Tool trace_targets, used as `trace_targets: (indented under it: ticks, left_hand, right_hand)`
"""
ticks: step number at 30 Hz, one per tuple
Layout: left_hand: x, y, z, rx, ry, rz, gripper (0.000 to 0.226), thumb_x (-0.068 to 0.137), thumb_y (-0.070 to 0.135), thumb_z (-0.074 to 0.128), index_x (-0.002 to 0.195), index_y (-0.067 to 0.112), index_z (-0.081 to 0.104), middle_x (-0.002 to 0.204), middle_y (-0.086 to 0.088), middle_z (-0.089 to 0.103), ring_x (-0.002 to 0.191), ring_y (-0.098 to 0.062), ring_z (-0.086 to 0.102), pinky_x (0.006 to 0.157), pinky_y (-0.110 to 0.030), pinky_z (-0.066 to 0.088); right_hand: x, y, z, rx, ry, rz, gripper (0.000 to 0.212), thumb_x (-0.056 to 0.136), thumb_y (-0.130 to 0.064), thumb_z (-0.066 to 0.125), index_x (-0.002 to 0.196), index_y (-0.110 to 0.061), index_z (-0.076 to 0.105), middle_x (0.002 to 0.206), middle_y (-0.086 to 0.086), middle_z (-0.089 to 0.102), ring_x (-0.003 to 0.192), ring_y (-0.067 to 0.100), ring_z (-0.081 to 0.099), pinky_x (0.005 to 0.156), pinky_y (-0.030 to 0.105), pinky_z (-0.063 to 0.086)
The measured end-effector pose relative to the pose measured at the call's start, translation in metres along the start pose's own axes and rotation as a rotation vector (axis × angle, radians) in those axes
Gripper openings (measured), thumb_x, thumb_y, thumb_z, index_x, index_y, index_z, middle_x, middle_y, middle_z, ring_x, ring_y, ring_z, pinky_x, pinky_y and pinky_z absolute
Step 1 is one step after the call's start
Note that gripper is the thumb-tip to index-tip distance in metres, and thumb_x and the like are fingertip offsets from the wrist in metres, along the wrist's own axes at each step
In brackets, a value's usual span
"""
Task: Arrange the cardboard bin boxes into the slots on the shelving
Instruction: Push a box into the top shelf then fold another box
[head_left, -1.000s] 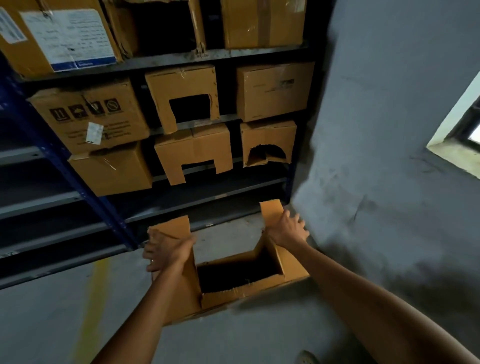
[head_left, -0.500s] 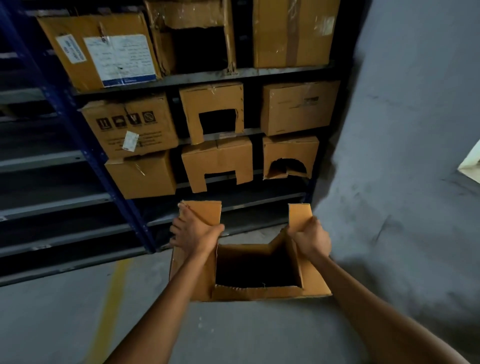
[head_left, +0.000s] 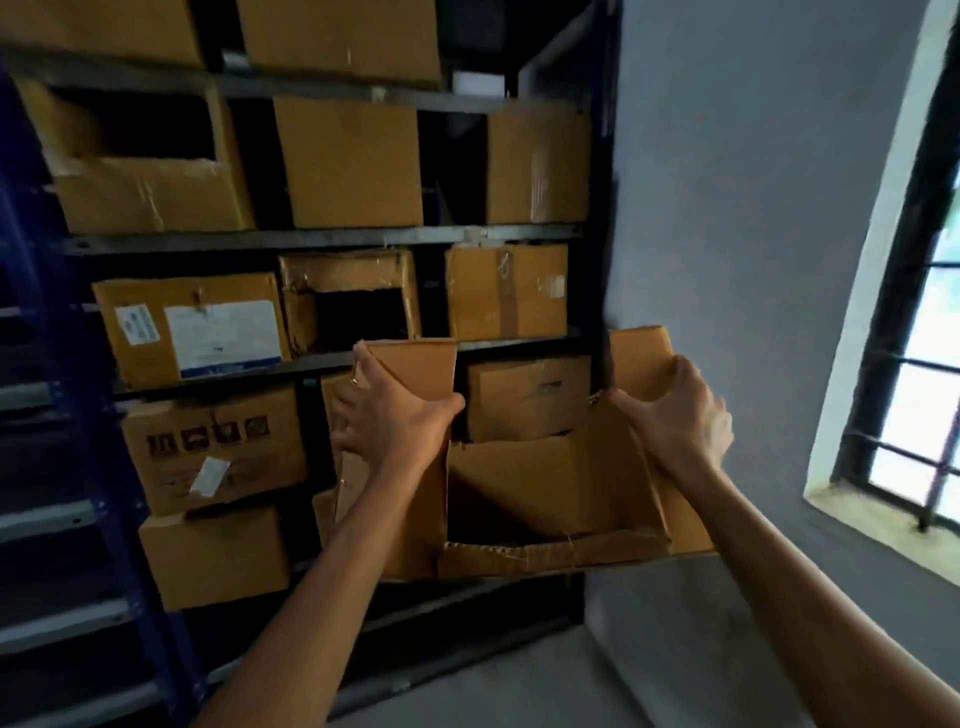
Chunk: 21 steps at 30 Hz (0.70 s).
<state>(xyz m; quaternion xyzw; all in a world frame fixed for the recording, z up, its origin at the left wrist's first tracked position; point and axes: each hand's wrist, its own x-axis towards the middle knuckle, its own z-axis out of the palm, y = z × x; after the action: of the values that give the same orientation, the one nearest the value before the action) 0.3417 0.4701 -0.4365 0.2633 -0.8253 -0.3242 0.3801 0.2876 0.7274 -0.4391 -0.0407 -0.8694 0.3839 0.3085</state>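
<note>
1. The person holds one cardboard box (head_left: 545, 483) up in the air with both hands. It hangs just in front of the right end of the shelves (head_left: 322, 240), low down, and it hides part of the boxes behind it.
2. The left hand (head_left: 395, 415) grips the tall left flap (head_left: 415, 369). Its thumb is on the inside and its fingers wrap round the outside.
3. The right hand (head_left: 675, 410) grips the right flap (head_left: 639, 358) the same way, with the thumb on the near side. Its fingers go behind the flap and look blurry.
4. I think one hand is on each side so the floppy box stays level and does not fold.
5. The open side faces the person. That is likely so the hole looks out of the shelf, like the box with a hole (head_left: 358, 306) higher up.
6. The box is brown and looks empty. Its near edge (head_left: 550, 551) is ragged and torn, so it may bend if squeezed hard.
7. Many other boxes fill the shelves already. I cannot tell which slot this one is meant for.
8. A grey wall (head_left: 753, 208) is just beside the box on the right, so there is little room to swing it.
</note>
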Motion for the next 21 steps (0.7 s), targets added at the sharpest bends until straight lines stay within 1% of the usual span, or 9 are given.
trace_targets:
  ticks: [2, 5, 8, 10, 14, 18, 21]
  left_hand:
    - [0.013, 0.043, -0.018, -0.048, 0.051, 0.093, 0.13, 0.06, 0.059, 0.083, 0.155, 0.026, 0.001, 0.151, -0.019, 0.027, 0.136, -0.039, 0.027, 0.105, -0.058, 0.027]
    - [0.032, 0.103, -0.047, -0.111, 0.137, 0.173, 0.129, 0.062, 0.058, 0.083, 0.155, 0.025, 0.001, 0.152, -0.019, 0.025, 0.137, -0.039, 0.025, 0.105, -0.058, 0.026]
    - [0.055, 0.153, -0.072, -0.197, 0.248, 0.263, 0.13, 0.061, 0.06, 0.083, 0.155, 0.027, 0.0, 0.154, -0.018, 0.024, 0.14, -0.039, 0.023, 0.108, -0.06, 0.025]
    - [0.071, 0.179, -0.083, -0.239, 0.331, 0.321, 0.128, 0.06, 0.06, 0.083, 0.156, 0.026, 0.003, 0.153, -0.018, 0.027, 0.139, -0.039, 0.025, 0.108, -0.059, 0.026]
    - [0.101, 0.229, -0.102, -0.318, 0.458, 0.427, 0.121, 0.062, 0.061, 0.08, 0.155, 0.024, 0.012, 0.151, -0.017, 0.031, 0.138, -0.038, 0.026, 0.105, -0.058, 0.026]
    - [0.129, 0.273, -0.119, -0.397, 0.563, 0.517, 0.118, 0.061, 0.063, 0.079, 0.153, 0.025, 0.016, 0.147, -0.019, 0.035, 0.136, -0.038, 0.031, 0.104, -0.061, 0.027]
    - [0.14, 0.301, -0.127, -0.431, 0.63, 0.579, 0.114, 0.061, 0.06, 0.081, 0.15, 0.025, 0.02, 0.146, -0.02, 0.036, 0.136, -0.039, 0.031, 0.105, -0.062, 0.027]
  right_hand:
    - [0.02, -0.02, -0.032, 0.068, 0.095, -0.037, 0.079, 0.07, -0.064, 0.073, 0.131, -0.02, 0.049, 0.115, 0.013, 0.066, 0.103, 0.041, 0.061, 0.081, 0.044, 0.048]
    - [0.047, -0.053, -0.08, 0.143, 0.228, -0.113, 0.085, 0.069, -0.066, 0.073, 0.135, -0.019, 0.048, 0.118, 0.013, 0.065, 0.106, 0.041, 0.06, 0.085, 0.047, 0.047]
    - [0.077, -0.084, -0.119, 0.217, 0.365, -0.2, 0.081, 0.07, -0.059, 0.076, 0.134, -0.018, 0.049, 0.121, 0.012, 0.064, 0.107, 0.039, 0.06, 0.089, 0.049, 0.047]
    - [0.095, -0.104, -0.137, 0.254, 0.444, -0.242, 0.079, 0.071, -0.057, 0.077, 0.134, -0.018, 0.049, 0.122, 0.011, 0.064, 0.108, 0.038, 0.06, 0.09, 0.05, 0.046]
    - [0.134, -0.137, -0.164, 0.33, 0.543, -0.293, 0.084, 0.072, -0.056, 0.078, 0.139, -0.016, 0.046, 0.125, 0.012, 0.063, 0.11, 0.038, 0.06, 0.092, 0.05, 0.046]
    - [0.174, -0.158, -0.186, 0.414, 0.653, -0.354, 0.081, 0.07, -0.058, 0.078, 0.133, -0.017, 0.049, 0.116, 0.011, 0.066, 0.101, 0.036, 0.064, 0.088, 0.049, 0.047]
    - [0.199, -0.164, -0.197, 0.479, 0.723, -0.377, 0.079, 0.07, -0.058, 0.077, 0.133, -0.018, 0.049, 0.115, 0.009, 0.067, 0.099, 0.034, 0.064, 0.088, 0.047, 0.046]
